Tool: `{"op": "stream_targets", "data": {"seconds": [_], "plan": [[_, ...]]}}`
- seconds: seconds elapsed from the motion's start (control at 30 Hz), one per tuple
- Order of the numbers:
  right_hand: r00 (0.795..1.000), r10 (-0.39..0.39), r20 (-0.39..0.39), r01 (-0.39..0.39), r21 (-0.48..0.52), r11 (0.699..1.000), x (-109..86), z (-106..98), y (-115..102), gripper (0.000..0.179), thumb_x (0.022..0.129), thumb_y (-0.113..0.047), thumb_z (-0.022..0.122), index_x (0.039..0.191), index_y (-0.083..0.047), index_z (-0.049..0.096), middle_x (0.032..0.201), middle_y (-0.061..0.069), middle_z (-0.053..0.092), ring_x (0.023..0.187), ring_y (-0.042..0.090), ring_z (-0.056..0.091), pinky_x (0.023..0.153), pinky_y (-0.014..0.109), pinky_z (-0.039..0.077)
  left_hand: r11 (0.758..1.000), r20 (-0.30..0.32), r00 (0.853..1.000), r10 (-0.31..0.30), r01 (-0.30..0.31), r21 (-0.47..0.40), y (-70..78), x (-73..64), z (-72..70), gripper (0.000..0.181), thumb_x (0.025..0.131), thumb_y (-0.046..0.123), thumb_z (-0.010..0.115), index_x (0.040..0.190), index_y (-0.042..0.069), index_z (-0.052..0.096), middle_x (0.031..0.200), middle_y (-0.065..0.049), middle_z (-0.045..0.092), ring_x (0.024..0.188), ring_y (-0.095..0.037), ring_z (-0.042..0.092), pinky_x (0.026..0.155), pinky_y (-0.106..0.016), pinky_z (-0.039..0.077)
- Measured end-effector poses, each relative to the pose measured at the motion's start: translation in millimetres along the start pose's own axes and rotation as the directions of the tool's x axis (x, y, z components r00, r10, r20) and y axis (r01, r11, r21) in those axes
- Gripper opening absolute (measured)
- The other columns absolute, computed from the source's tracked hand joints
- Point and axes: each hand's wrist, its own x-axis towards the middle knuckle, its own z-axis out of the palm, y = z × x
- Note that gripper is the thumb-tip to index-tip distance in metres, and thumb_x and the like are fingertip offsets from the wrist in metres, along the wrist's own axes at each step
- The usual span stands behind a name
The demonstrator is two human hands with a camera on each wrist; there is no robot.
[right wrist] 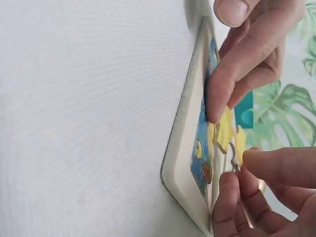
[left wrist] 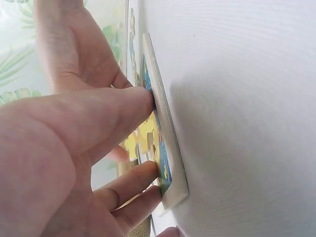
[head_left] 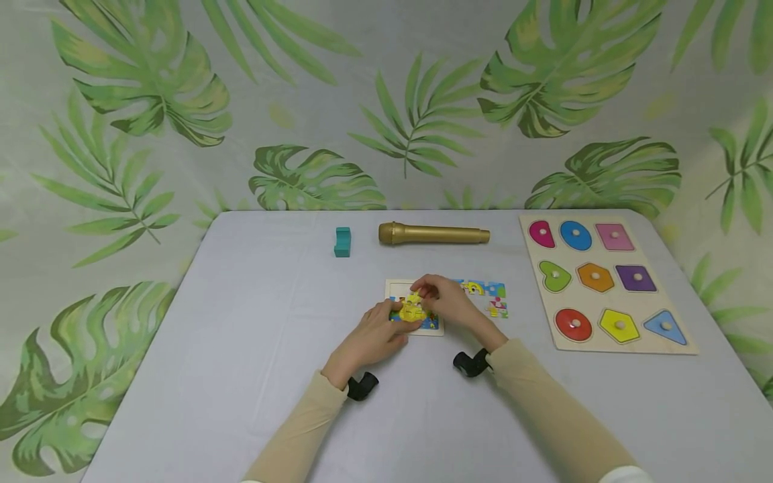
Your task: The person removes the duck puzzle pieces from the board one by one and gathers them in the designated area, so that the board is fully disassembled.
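A small wooden jigsaw tray (head_left: 439, 331) lies flat near the table's middle, partly filled with blue and yellow picture pieces. My left hand (head_left: 373, 337) rests on its left side, with fingertips touching the pieces inside. Above the tray's far part, my right hand (head_left: 453, 303) pinches a yellow puzzle piece (right wrist: 240, 140) between thumb and fingers. That piece is tilted up, close to another yellow piece (right wrist: 224, 129) in the tray. Fingers partly cover the picture in every view. Loose puzzle pieces (head_left: 497, 290) lie just right of the tray, partly behind my right hand.
A gold toy microphone (head_left: 435, 234) lies beyond the tray, and a teal block (head_left: 342, 242) sits to its left. On the right is a wooden shape board (head_left: 546, 335) with several coloured knobbed shapes. Leaf-patterned cloth (head_left: 302, 100) hangs behind the white table (head_left: 241, 322).
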Motion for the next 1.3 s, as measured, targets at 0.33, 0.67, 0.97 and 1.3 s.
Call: {"op": "stream_targets", "data": {"seconds": [0.33, 0.67, 0.97, 1.3], "plan": [[1.0, -0.009, -0.023, 0.007, -0.082, 0.997, 3.3, 5.1, 2.7, 0.021, 0.084, 0.008, 0.059, 0.1, -0.003, 0.068, 0.092, 0.007, 0.059, 0.081, 0.02, 0.056, 0.075, 0.034, 0.048, 1.0, -0.012, 1.0, 0.017, -0.017, 0.02, -1.3, 1.4, 1.5, 0.034, 0.097, 0.018, 0.058, 0.131, 0.019, 0.061, 0.137, -0.021, 0.042, 0.126, -0.033, 0.039, 0.103, -0.05, 0.032], [0.997, 0.06, -0.041, -0.06, 0.015, 0.998, 3.8, 1.8, 0.4, 0.026, 0.081, 0.008, 0.056, 0.102, -0.002, 0.068, 0.091, 0.007, 0.06, 0.081, 0.021, 0.055, 0.075, 0.032, 0.047, 1.0, -0.015, 1.0, 0.021, -0.021, 0.022, -2.5, 2.3, 2.3, 0.034, 0.096, 0.018, 0.059, 0.13, 0.019, 0.062, 0.136, -0.02, 0.043, 0.125, -0.033, 0.039, 0.103, -0.05, 0.033], [0.992, 0.087, -0.095, -0.081, 0.063, 0.995, -16.4, -31.0, 13.9, 0.026, 0.083, 0.007, 0.058, 0.107, 0.001, 0.067, 0.09, 0.01, 0.06, 0.079, 0.023, 0.056, 0.07, 0.033, 0.047, 1.0, -0.009, 1.0, -0.006, 0.006, 0.012, -1.3, 3.2, 2.9, 0.035, 0.096, 0.019, 0.059, 0.132, 0.02, 0.061, 0.136, -0.019, 0.042, 0.125, -0.032, 0.039, 0.104, -0.049, 0.031], [0.969, 0.18, -0.171, -0.184, -0.012, 0.983, -50.4, -66.9, 35.7, 0.019, 0.086, 0.004, 0.061, 0.105, 0.004, 0.065, 0.093, 0.014, 0.061, 0.078, 0.024, 0.054, 0.06, 0.025, 0.046, 1.0, 0.007, 1.0, -0.028, 0.028, 0.008, -2.3, 2.4, 4.5, 0.036, 0.097, 0.021, 0.058, 0.134, 0.024, 0.058, 0.139, -0.018, 0.04, 0.129, -0.031, 0.036, 0.107, -0.047, 0.028]]}}
